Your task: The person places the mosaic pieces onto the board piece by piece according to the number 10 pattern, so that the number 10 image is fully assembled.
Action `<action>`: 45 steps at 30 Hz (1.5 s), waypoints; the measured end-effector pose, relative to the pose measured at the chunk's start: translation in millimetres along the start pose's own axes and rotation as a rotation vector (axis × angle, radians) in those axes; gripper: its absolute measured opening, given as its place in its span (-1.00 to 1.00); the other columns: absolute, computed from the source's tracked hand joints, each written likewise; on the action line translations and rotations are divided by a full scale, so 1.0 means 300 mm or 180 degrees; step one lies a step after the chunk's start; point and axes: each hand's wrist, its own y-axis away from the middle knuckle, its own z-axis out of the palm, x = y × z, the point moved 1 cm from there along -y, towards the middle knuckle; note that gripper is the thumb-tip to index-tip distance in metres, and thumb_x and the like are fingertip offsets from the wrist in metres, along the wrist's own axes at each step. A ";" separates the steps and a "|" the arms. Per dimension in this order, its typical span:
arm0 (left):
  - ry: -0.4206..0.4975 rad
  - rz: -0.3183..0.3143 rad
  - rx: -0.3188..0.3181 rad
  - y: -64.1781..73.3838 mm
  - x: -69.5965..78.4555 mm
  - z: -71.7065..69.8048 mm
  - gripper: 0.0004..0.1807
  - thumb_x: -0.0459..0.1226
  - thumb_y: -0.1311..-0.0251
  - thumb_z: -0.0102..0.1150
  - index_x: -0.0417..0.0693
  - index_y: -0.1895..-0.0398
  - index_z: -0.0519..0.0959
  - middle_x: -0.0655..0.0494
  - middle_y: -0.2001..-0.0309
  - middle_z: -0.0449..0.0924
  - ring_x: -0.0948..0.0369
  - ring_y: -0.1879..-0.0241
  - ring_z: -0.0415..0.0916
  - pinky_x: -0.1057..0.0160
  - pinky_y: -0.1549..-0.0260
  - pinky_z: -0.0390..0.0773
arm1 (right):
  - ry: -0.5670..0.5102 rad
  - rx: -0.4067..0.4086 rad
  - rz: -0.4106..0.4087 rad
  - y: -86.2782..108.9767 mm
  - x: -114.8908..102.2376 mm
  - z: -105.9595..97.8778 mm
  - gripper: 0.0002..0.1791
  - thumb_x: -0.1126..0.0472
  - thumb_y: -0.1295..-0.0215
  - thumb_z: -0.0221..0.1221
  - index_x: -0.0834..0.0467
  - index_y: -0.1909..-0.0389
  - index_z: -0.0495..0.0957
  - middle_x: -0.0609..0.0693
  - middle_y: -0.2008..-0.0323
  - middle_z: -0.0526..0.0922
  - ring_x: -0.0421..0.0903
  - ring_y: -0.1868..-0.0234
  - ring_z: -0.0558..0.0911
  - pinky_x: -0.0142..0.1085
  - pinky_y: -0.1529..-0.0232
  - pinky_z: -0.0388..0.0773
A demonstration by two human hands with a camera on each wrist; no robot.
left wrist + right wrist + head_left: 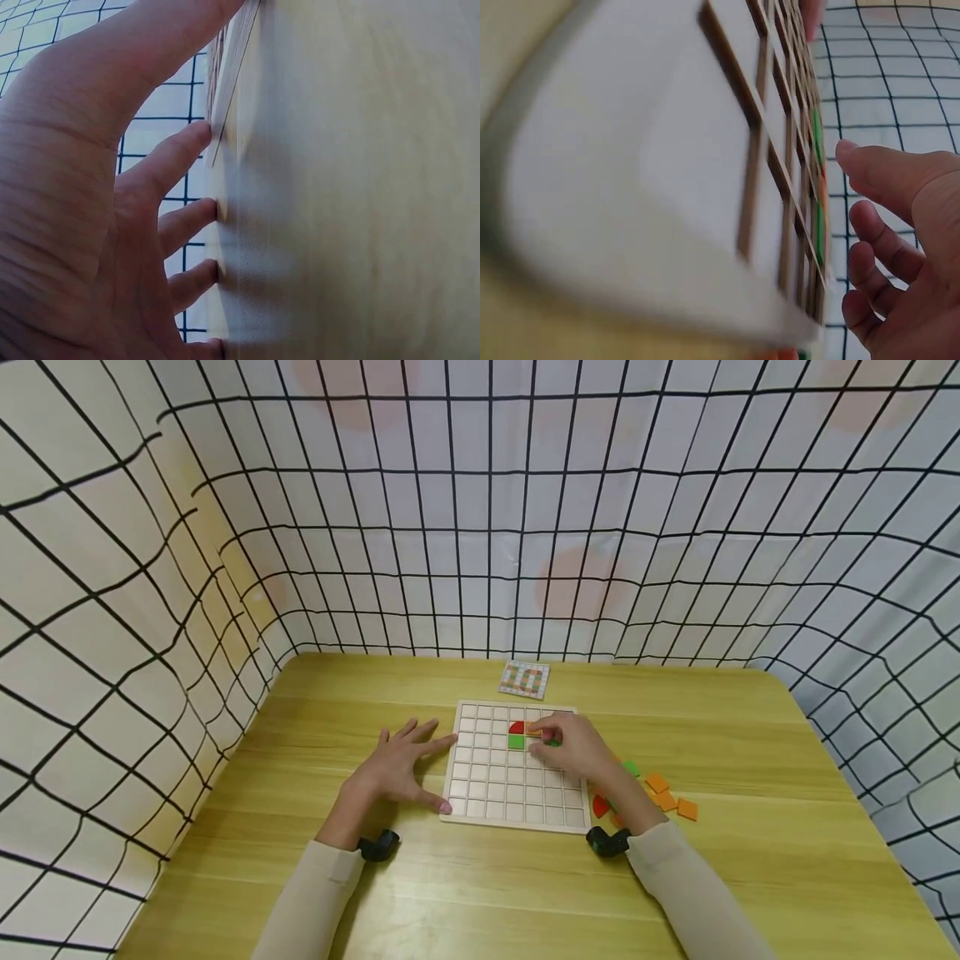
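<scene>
Card [524,679] — details too small, board [607,180] — near corner blurred, left sleeve [309,900] cut off

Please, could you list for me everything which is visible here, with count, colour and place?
Table: 1, yellow wood, beneath the board
Grid board: 1, pale, on the table
Red piece: 1, red, on the board
Green pieces: at least 2, green, on the board, one partly hidden
Orange piece: 1 visible, orange, on the board near the right fingertips
Loose pieces: several, orange, green and red, right of the board
Pattern card: 1, multicoloured, beyond the board
Netting: count unclear, black, around the table
Backdrop: count unclear, mostly white, behind the netting
Wrist devices: 2, black, at the wrists
Sleeves: 2, cream, on the forearms
Left hand: 1, bare, at the board's left edge
Right hand: 1, bare, over the board
</scene>
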 end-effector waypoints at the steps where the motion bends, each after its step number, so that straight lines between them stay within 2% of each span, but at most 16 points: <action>1: -0.0002 0.0002 0.0001 0.000 0.000 0.000 0.29 0.53 0.36 0.45 0.48 -0.59 0.21 0.00 -0.68 -0.06 -0.21 -0.66 -0.22 -0.56 -0.45 -0.24 | 0.0020 0.0007 0.0018 0.007 0.004 -0.012 -0.69 0.12 -0.31 0.40 0.08 -0.04 0.75 -0.07 0.33 0.59 -0.08 0.31 0.44 -0.26 0.27 0.41; 7: -0.0005 0.0006 0.0015 -0.002 -0.002 0.003 0.29 0.52 0.36 0.46 0.46 -0.59 0.22 -0.02 -0.68 -0.05 -0.23 -0.65 -0.21 -0.58 -0.44 -0.22 | 0.0136 0.0063 0.0191 0.062 0.059 -0.083 -0.68 0.08 -0.33 0.38 0.05 -0.07 0.74 -0.06 0.32 0.58 -0.06 0.31 0.46 -0.26 0.33 0.42; 13: -0.0012 -0.0019 -0.0003 -0.003 -0.005 0.008 0.30 0.53 0.37 0.45 0.49 -0.60 0.19 0.02 -0.68 -0.06 -0.21 -0.66 -0.22 -0.56 -0.45 -0.22 | 0.0288 0.0113 0.0413 0.116 0.139 -0.136 -0.67 0.03 -0.34 0.38 0.04 -0.07 0.73 -0.04 0.27 0.57 -0.05 0.23 0.45 -0.22 0.23 0.42; 21: -0.0028 -0.0031 -0.0020 -0.001 -0.001 0.010 0.30 0.54 0.36 0.44 0.50 -0.60 0.19 0.02 -0.68 -0.07 -0.21 -0.66 -0.22 -0.56 -0.45 -0.22 | 0.0387 0.0185 0.0435 0.183 0.214 -0.205 -0.64 0.00 -0.36 0.36 0.07 -0.09 0.71 -0.01 0.23 0.62 -0.05 0.23 0.46 -0.23 0.20 0.46; 28: 0.0003 -0.0032 -0.0021 -0.002 -0.002 0.013 0.30 0.55 0.37 0.44 0.51 -0.60 0.19 0.03 -0.69 -0.07 -0.20 -0.66 -0.24 -0.56 -0.45 -0.24 | 0.0358 0.0112 0.0429 0.216 0.256 -0.233 -0.62 -0.03 -0.37 0.35 0.13 -0.04 0.72 -0.02 0.19 0.69 -0.10 0.22 0.53 -0.23 0.17 0.53; 34: -0.0013 -0.0062 -0.0044 -0.004 -0.008 0.017 0.32 0.56 0.38 0.42 0.55 -0.60 0.15 0.08 -0.69 -0.10 -0.17 -0.67 -0.26 -0.53 -0.47 -0.27 | 0.0486 0.0168 0.0439 0.231 0.278 -0.249 -0.73 0.04 -0.42 0.31 0.13 0.04 0.75 -0.02 0.22 0.73 -0.12 0.24 0.59 -0.21 0.18 0.56; 41: -0.0018 -0.0052 -0.0022 -0.005 -0.012 0.018 0.32 0.56 0.39 0.42 0.55 -0.60 0.16 0.07 -0.69 -0.09 -0.17 -0.67 -0.26 -0.53 -0.47 -0.27 | 0.0489 0.0198 0.0529 0.242 0.278 -0.244 -0.46 -0.19 -0.26 0.40 0.18 0.00 0.73 -0.02 0.30 0.63 -0.09 0.29 0.50 -0.24 0.23 0.47; 45: -0.0012 -0.0047 -0.0031 -0.005 -0.010 0.018 0.32 0.56 0.38 0.43 0.55 -0.60 0.15 0.07 -0.69 -0.10 -0.17 -0.67 -0.26 -0.53 -0.48 -0.27 | 0.0475 0.0235 0.0497 0.245 0.278 -0.241 -0.52 -0.13 -0.26 0.42 0.18 0.02 0.72 -0.01 0.32 0.62 -0.08 0.31 0.48 -0.25 0.26 0.45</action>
